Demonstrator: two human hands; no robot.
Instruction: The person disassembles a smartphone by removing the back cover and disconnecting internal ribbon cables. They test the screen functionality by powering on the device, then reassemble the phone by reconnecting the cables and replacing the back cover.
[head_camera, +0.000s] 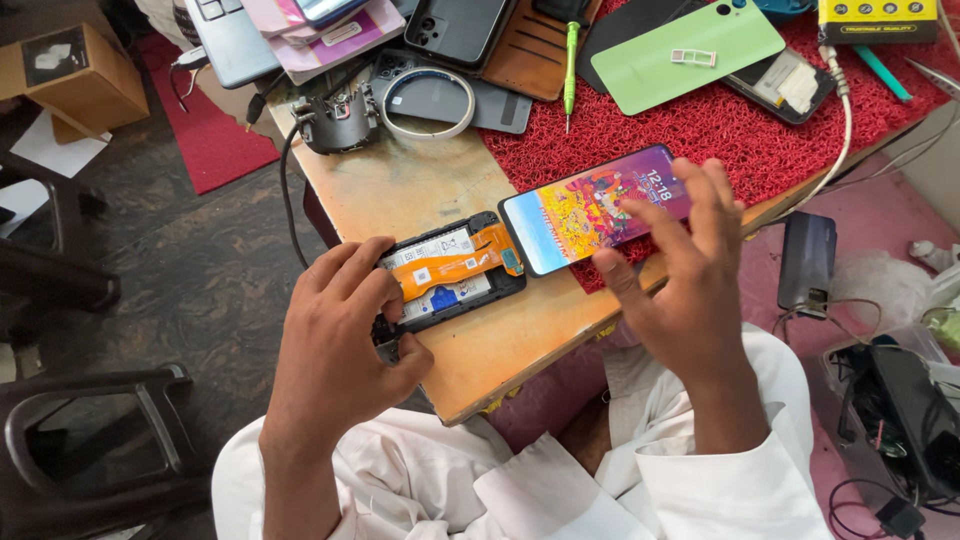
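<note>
I note my left hand (345, 330) pinching the near end of the opened phone body (450, 272), steadying it flat at the wooden table (420, 185) edge, likely because its orange flex cable (455, 265) ties it to the lit display panel (600, 208). My right hand (685, 280) hovers spread, fingers (690, 195) touching that screen, holding nothing. A red mat (720, 125) carries a green back cover (685, 55) and screwdriver (571, 60); dark floor lies below.
</note>
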